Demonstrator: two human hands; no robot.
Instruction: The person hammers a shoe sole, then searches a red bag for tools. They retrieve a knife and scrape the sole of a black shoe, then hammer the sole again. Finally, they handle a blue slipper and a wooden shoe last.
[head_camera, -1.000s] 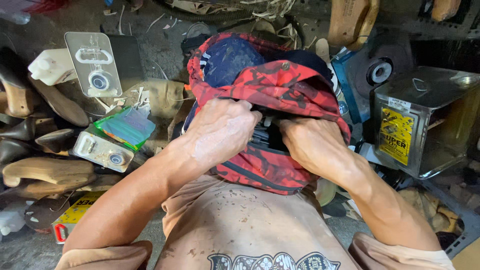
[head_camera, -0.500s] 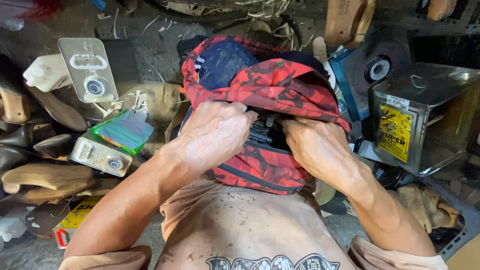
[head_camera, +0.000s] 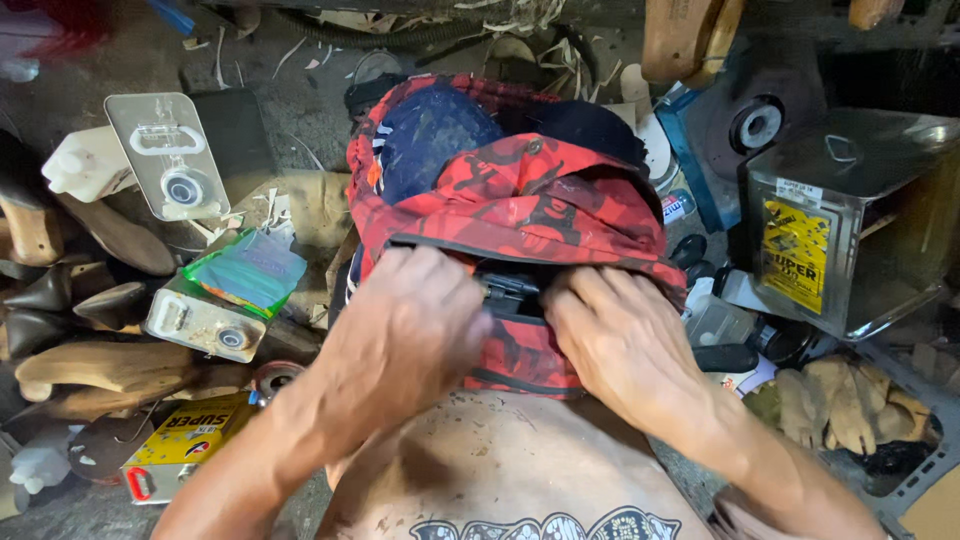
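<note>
Red camouflage backpack (head_camera: 520, 200) lies under both curled hands, left hand (head_camera: 405, 330) and right hand (head_camera: 625, 340) pinching its black buckle (head_camera: 510, 293).

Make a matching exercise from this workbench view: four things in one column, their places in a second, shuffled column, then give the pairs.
Things:
1. red patterned backpack
2. metal tin with yellow label
3. yellow can
4. black buckle

Places:
A. lower left, beside the left arm
B. between the left hand and right hand
C. far right of the bench
D. centre, under both hands

Pairs: 1-D, 2-C, 3-A, 4-B
</note>
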